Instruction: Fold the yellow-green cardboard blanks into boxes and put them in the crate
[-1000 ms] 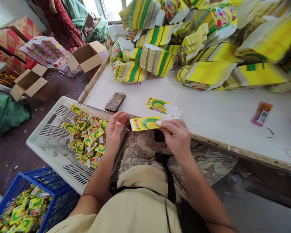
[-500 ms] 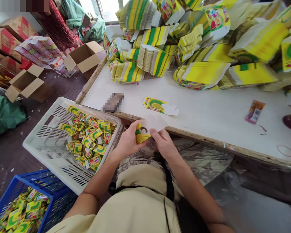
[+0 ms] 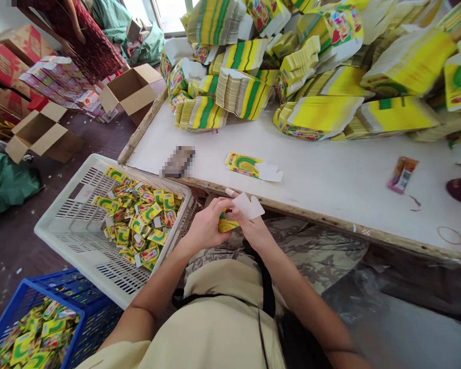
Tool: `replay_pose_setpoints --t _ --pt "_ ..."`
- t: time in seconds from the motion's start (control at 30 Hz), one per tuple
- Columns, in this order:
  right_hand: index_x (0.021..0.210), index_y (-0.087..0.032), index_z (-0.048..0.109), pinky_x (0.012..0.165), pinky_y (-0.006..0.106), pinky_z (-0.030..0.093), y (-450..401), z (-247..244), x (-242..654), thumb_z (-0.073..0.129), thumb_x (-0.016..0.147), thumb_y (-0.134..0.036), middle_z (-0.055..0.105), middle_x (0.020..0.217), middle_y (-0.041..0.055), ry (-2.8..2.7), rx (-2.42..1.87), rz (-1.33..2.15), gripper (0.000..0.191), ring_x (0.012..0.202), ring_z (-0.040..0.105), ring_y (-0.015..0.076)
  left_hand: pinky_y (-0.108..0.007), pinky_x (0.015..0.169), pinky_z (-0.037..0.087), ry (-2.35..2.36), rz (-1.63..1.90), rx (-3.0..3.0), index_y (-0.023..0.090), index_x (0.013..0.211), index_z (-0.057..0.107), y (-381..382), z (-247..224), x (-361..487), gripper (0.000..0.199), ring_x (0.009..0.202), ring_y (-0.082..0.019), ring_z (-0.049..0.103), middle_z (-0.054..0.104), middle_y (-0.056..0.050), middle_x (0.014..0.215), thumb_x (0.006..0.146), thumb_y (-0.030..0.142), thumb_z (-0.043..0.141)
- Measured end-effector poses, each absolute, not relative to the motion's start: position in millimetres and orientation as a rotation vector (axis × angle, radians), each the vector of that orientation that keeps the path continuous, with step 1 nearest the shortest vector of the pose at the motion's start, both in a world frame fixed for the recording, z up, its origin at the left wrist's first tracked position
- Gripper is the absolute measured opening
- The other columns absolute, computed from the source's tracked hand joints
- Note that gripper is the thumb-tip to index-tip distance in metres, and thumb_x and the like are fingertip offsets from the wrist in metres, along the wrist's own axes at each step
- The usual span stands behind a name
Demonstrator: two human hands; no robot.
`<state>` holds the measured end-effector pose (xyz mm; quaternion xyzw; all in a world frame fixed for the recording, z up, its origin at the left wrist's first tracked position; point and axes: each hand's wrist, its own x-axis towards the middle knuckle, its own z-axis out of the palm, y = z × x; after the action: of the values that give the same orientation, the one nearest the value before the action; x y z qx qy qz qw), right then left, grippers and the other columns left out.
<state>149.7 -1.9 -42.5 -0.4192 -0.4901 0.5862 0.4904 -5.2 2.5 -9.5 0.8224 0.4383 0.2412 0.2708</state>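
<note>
Right, both hands are closed on one small carton (image 3: 244, 207), just over the lap at the tabletop's near edge. The left hand (image 3: 205, 225) curls snugly round the yellow printed end; the right hand (image 3: 255, 233) has its thumb against the pale flaps, probably pinching them, though the fingers behind are hidden. One grip seems to steady the body while the other has the flap end. The carton's long axis runs roughly left to right, tilting slightly away from the body, printed end leftward, flaps towards the right and outward.

Just left of the grip, the white crate (image 3: 67, 192) bears a heap of similar cartons (image 3: 142, 220), presumably there for easy reach. Further left and nearer the body stands a blue crate (image 3: 102, 302), also loaded.

Now beyond the grip, on the tabletop (image 3: 318, 174), lies a flat carton (image 3: 246, 165), its pale flaps pointing right; a blurred-out object (image 3: 179, 161) sits to its left. Farther out, bundled carton stacks (image 3: 244, 95) line the far side, likely pushed back for working room. Away to the far left, another person (image 3: 80, 51) stands in dark red.
</note>
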Motion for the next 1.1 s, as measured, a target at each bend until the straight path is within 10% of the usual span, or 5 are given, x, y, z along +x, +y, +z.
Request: replay_pose_setpoints --t 0.3,0.57,0.97,1.1 --pt "0.135 -0.028 0.059 0.109 0.038 0.046 -12.3 -33.8 156.8 0.045 0.093 -0.011 0.052 0.147 0.0067 -1.727 -1.075 0.806 0.047 0.13 0.055 0.0209 -0.038 0.083 0.052 1.32 0.782 2.139 0.018 0.131 0.027 -1.3 -30.1 -4.0 0.076 0.105 -0.025 0.058 0.047 -0.015 0.123 0.066 0.014 0.065" --pt "0.145 -0.018 0.044 0.111 0.04 0.044 -1.6 -33.5 165.0 0.051 0.096 -0.025 0.025 0.16 0.0156 -1.965 -1.069 0.725 0.05 0.142 0.039 0.0271 -0.039 0.088 0.051 1.485 0.775 2.155 0.019 0.118 0.049 -1.2 -15.7 -15.6 0.054 0.101 -0.025 0.061 0.063 -0.009 0.109 0.069 0.02 0.072" --pt "0.093 -0.024 0.074 0.109 0.046 0.043 10.2 -25.5 180.9 0.069 0.08 -0.022 0.057 0.14 0.0086 -1.844 -1.122 0.945 0.014 0.126 0.057 0.028 -0.037 0.088 0.051 1.427 0.654 2.256 0.018 0.117 0.057 8.8 -5.2 -14.4 0.049 0.1 -0.024 0.064 0.069 -0.009 0.108 0.072 0.031 0.074" --pt "0.11 -0.021 0.065 0.111 0.045 0.041 11.9 -28.8 164.5 0.073 0.078 -0.026 0.055 0.142 0.0126 -1.718 -1.098 0.986 0.033 0.132 0.052 0.0286 -0.036 0.09 0.051 1.509 0.612 2.227 0.018 0.12 0.056 12.2 -2.8 -26.8 0.052 0.102 -0.025 0.064 0.068 -0.009 0.111 0.073 0.033 0.073"
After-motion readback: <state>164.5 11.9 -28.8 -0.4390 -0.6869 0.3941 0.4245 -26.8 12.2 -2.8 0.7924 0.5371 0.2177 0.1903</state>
